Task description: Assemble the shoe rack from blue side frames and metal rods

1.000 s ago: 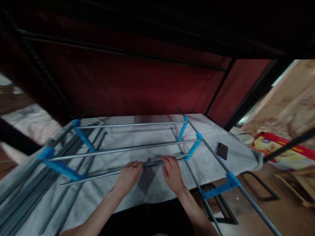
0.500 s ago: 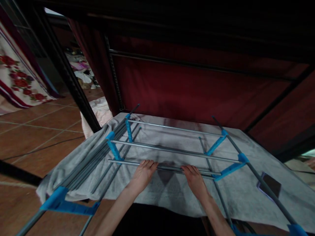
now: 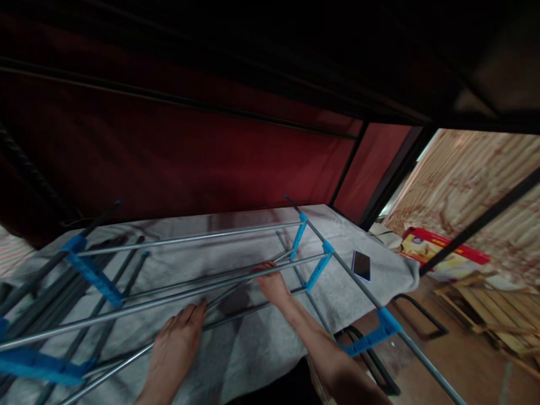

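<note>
While left hand (image 3: 179, 340) and right hand (image 3: 270, 283) close around one slanting metal rod (image 3: 112, 371), its far end near the far-right blue bracket (image 3: 300, 238), step in hand appears to be positioning, next move calling for end alignment.

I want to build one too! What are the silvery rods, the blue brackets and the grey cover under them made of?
The silvery rods look like smooth metal: light shines along them. The blue brackets are probably fairly dull plastic: chunky, and one solid colour. The grey cover seems to be soft, matte fabric: it wrinkles and droops.
</note>
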